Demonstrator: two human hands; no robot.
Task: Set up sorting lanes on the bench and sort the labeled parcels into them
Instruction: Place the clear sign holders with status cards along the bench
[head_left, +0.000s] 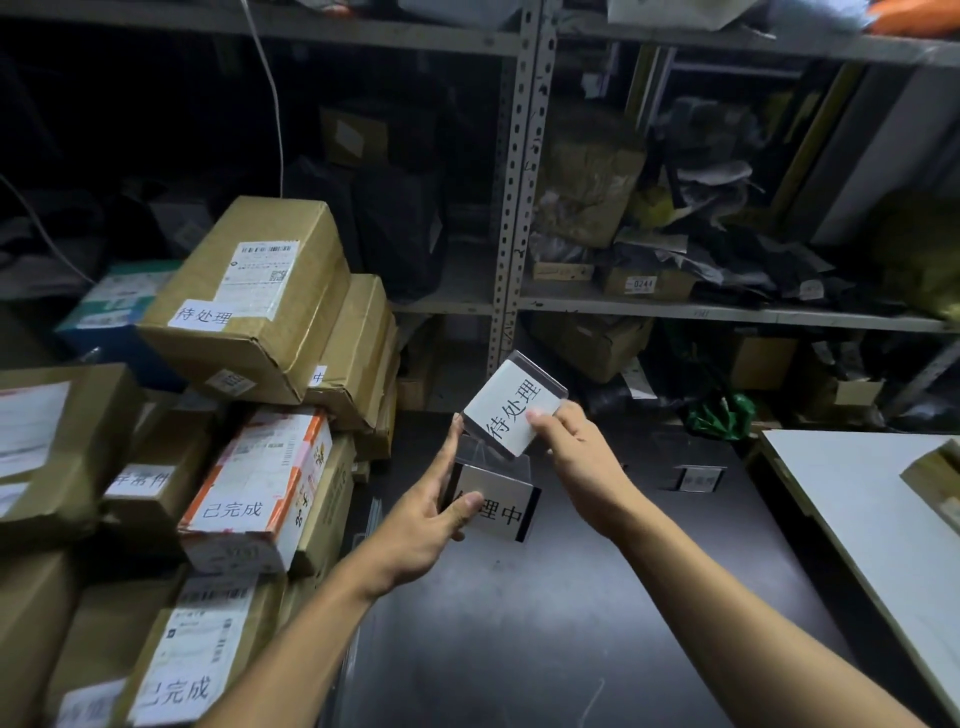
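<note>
My right hand pinches a clear acrylic sign holder with a white card reading 待处理, tilted above the dark bench. Just below it, my left hand grips a second sign holder whose card ends in 理中, thumb on its front face. A third small sign stands on the bench further right. Labeled cardboard parcels are stacked at the left: one on top marked 待处理, and two marked 已完成.
Metal shelving full of boxes and bags runs along the back. A white board with a box at its edge lies on the right. A green bag sits behind the bench.
</note>
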